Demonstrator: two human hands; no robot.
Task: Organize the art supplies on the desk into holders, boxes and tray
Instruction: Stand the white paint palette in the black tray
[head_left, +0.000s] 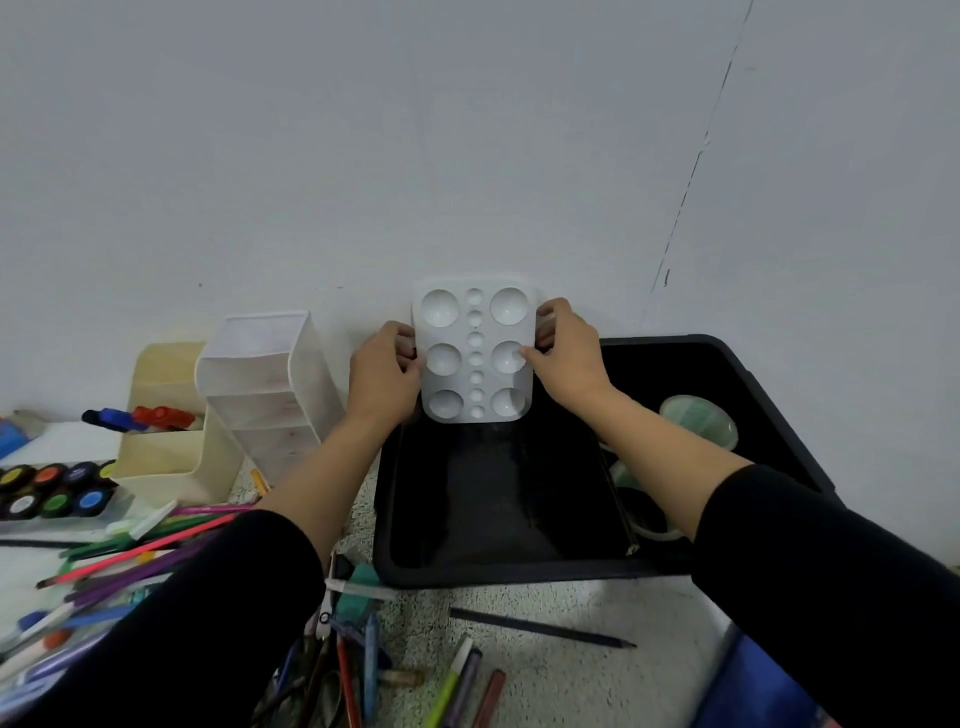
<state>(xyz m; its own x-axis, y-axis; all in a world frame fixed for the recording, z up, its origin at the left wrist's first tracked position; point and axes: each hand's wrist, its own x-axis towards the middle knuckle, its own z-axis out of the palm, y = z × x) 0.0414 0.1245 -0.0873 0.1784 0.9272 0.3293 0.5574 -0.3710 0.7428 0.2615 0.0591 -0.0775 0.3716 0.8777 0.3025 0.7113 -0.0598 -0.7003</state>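
Note:
A white paint palette (475, 353) with round wells is held upright against the wall, above the back of a black tray (395, 519). My left hand (384, 374) grips its left edge. My right hand (563, 348) grips its right edge, thumb on a well. The tray's left part is bare. Its right part holds a green round lid (698, 421) and a roll of tape (644, 514).
A white tiered holder (270, 384) and a cream holder (166, 431) with markers stand left of the tray. A paint pot set (57, 491) lies far left. Coloured pencils (135, 556) and pens litter the front left; a black pencil (540, 629) lies before the tray.

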